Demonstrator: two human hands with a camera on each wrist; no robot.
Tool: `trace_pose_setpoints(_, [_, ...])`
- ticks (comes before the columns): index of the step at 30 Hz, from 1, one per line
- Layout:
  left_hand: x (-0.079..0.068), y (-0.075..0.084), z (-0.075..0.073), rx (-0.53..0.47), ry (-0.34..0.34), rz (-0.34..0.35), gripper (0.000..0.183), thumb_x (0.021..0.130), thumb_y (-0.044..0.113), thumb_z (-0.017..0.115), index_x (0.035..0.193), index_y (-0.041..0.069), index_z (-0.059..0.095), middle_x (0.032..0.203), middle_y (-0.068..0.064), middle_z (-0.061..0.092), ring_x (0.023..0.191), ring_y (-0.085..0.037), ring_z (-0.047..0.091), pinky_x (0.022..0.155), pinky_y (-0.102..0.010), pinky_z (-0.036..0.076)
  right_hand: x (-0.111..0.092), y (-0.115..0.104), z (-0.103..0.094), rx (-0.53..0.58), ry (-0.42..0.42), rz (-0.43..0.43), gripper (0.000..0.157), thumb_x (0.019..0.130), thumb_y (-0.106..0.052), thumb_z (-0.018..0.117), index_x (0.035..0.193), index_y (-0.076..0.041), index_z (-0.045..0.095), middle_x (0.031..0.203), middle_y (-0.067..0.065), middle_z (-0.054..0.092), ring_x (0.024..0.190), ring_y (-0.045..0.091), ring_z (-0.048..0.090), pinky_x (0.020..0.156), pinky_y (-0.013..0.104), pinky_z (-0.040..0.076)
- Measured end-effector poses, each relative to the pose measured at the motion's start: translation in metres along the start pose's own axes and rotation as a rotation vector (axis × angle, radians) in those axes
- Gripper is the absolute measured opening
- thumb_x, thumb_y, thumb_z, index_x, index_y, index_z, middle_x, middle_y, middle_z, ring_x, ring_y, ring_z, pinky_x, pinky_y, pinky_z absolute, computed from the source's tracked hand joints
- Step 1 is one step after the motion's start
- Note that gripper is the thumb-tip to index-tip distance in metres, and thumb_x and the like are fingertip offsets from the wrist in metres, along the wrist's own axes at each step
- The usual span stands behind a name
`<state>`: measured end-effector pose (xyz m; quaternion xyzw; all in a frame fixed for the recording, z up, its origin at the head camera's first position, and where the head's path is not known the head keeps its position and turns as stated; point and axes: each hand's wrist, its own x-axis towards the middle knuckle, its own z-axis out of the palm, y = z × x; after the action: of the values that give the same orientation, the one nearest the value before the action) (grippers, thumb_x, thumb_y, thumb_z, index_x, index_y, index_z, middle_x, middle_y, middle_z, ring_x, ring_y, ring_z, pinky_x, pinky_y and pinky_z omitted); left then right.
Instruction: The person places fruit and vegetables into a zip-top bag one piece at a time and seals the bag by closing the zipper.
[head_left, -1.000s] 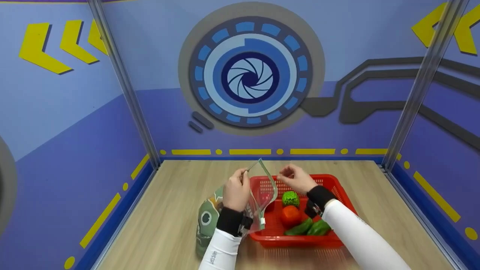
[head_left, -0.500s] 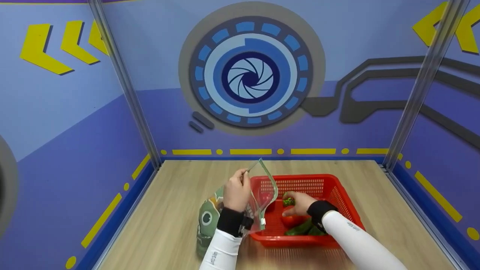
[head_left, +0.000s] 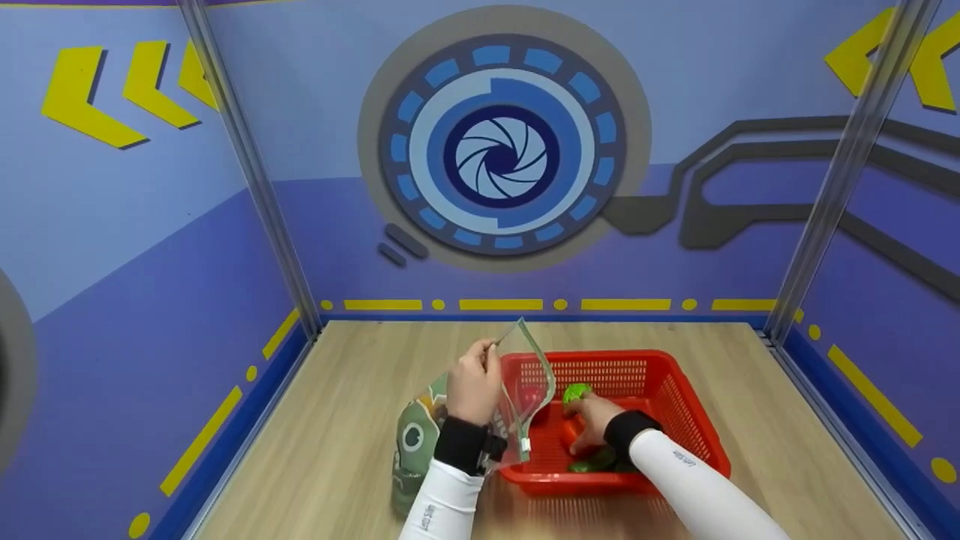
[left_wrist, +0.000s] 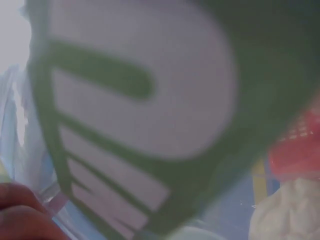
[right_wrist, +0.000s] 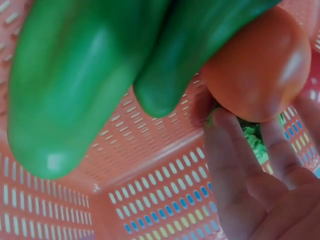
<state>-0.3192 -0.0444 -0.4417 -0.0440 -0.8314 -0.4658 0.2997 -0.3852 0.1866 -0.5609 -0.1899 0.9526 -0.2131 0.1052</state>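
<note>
In the head view my left hand [head_left: 474, 384] pinches the upper edge of a green printed zip bag [head_left: 417, 433]. The mouth of the bag gapes toward the basket, and its near side is transparent. My right hand [head_left: 600, 420] reaches into the red basket [head_left: 716, 450] and grips a red-orange tomato [right_wrist: 260, 65], its fingers curled around it. Behind the tomato lies a bright green, frilly vegetable [head_left: 577, 392]. Two smooth green peppers [right_wrist: 70, 90] sit beside the tomato, mostly covered by my hand in the head view.
A pinkish-red round item [head_left: 531, 397] shows through the clear bag, at the basket's left side. A white lumpy object [left_wrist: 287, 212] appears in the left wrist view. The wooden table [head_left: 352, 375] is enclosed by blue-purple panels with metal posts [head_left: 255, 172].
My right hand has moved from above the basket down into it and taken hold of the tomato. My left hand stays in place with the bag.
</note>
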Motion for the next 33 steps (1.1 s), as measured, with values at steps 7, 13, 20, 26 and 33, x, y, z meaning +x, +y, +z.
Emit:
trace_pose_setpoints(7, [-0.002, -0.001, 0.001, 0.002, -0.008, 0.004, 0.019, 0.101, 0.008, 0.06, 0.109, -0.001, 0.074, 0.086, -0.014, 0.074, 0.059, -0.01, 0.051, 0.056, -0.026, 0.045, 0.001, 0.001, 0.01, -0.03, -0.093, 0.081, 0.065, 0.07, -0.02, 0.095, 0.129, -0.012, 0.069, 0.103, 0.003, 0.069, 0.091, 0.021, 0.06, 0.089, 0.048, 0.053])
trace_pose_setpoints(13, [-0.002, 0.0, 0.0, -0.01, -0.025, -0.012, 0.02, 0.102, 0.009, 0.06, 0.112, -0.001, 0.074, 0.088, -0.014, 0.075, 0.06, -0.01, 0.051, 0.057, -0.025, 0.045, 0.004, 0.007, 0.016, 0.003, -0.075, 0.104, 0.058, 0.07, -0.02, 0.094, 0.121, -0.014, 0.068, 0.091, 0.002, 0.065, 0.083, 0.021, 0.059, 0.08, 0.045, 0.053])
trace_pose_setpoints(20, [-0.001, -0.003, 0.001, -0.009, -0.02, -0.006, 0.019, 0.102, 0.008, 0.06, 0.111, -0.001, 0.073, 0.09, -0.014, 0.075, 0.062, -0.01, 0.053, 0.057, -0.026, 0.046, 0.002, 0.008, 0.018, 0.018, -0.061, 0.085, 0.059, 0.071, -0.019, 0.091, 0.122, -0.013, 0.063, 0.091, 0.003, 0.062, 0.081, 0.021, 0.057, 0.073, 0.04, 0.05])
trace_pose_setpoints(26, [-0.001, -0.004, 0.001, 0.008, -0.002, 0.011, 0.019, 0.101, 0.007, 0.06, 0.11, -0.001, 0.074, 0.084, -0.013, 0.073, 0.06, -0.009, 0.049, 0.055, -0.025, 0.042, 0.003, 0.011, 0.015, 0.059, -0.043, 0.055, 0.063, 0.074, -0.017, 0.083, 0.13, -0.005, 0.059, 0.086, 0.004, 0.062, 0.074, 0.019, 0.056, 0.065, 0.034, 0.047])
trace_pose_setpoints(33, [0.0, -0.003, -0.001, 0.002, -0.021, -0.023, 0.02, 0.102, 0.009, 0.059, 0.112, -0.001, 0.073, 0.09, -0.014, 0.075, 0.061, -0.012, 0.052, 0.057, -0.027, 0.045, 0.007, 0.016, 0.003, 0.155, 0.047, 0.033, 0.065, 0.077, -0.024, 0.077, 0.136, -0.003, 0.056, 0.098, 0.01, 0.063, 0.078, 0.02, 0.058, 0.067, 0.034, 0.049])
